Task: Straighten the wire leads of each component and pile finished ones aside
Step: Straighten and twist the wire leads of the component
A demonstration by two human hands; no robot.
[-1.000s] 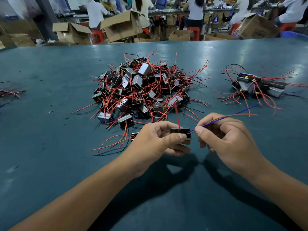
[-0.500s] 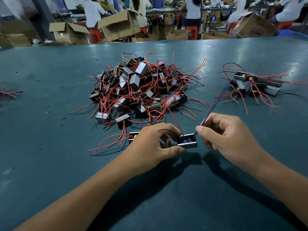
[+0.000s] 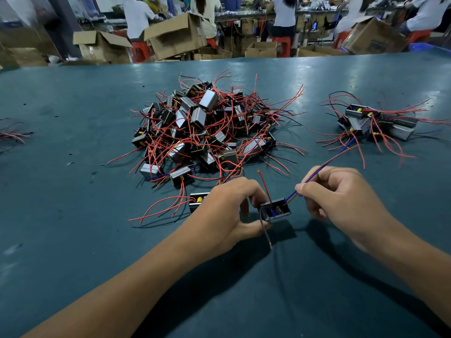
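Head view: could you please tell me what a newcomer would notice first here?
The big heap of small blocks with tangled red wires sits mid-table. Nearest the camera, the left hand holds one component while the right hand pinches its blue wire. A smaller pile lies at the right.

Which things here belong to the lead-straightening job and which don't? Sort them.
Job: held component, left hand, right hand, blue lead, big unsorted pile, smaller pile at right.
Not the job: cardboard boxes, red stools.
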